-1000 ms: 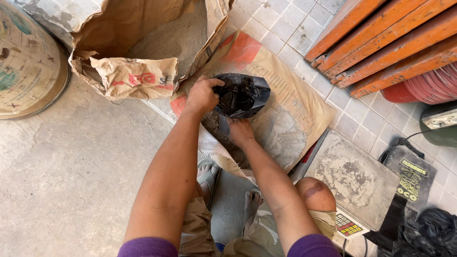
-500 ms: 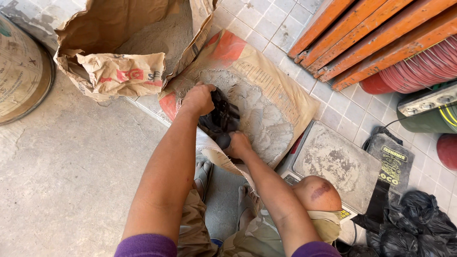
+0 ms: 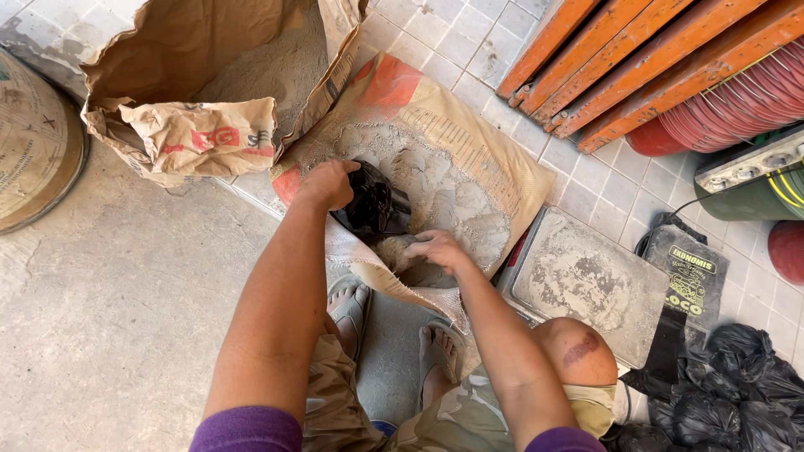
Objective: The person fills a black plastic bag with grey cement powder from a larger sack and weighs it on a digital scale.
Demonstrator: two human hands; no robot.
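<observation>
My left hand (image 3: pixel 328 184) grips the top of a small black plastic bag (image 3: pixel 375 208) that rests on a flattened brown paper sack (image 3: pixel 469 142) dusted with grey powder. My right hand (image 3: pixel 434 248) lies palm down just to the right of the bag, fingers curled over a lump of grey powder on the sack's near edge. Whether it holds any powder is hidden. My sandalled feet (image 3: pixel 352 305) stand at the sack's near edge.
An open brown paper sack of grey powder (image 3: pixel 218 84) stands at the top left. A dusty weighing scale (image 3: pixel 586 280) sits to the right, with black plastic bags (image 3: pixel 737 377) beyond it. Orange planks (image 3: pixel 636 59) and a round drum (image 3: pixel 33 142) flank the scene.
The black bag, held open and up between both hands earlier, now sits lower and gathered shut in my left hand. My right hand has left it and dropped onto the powder.
</observation>
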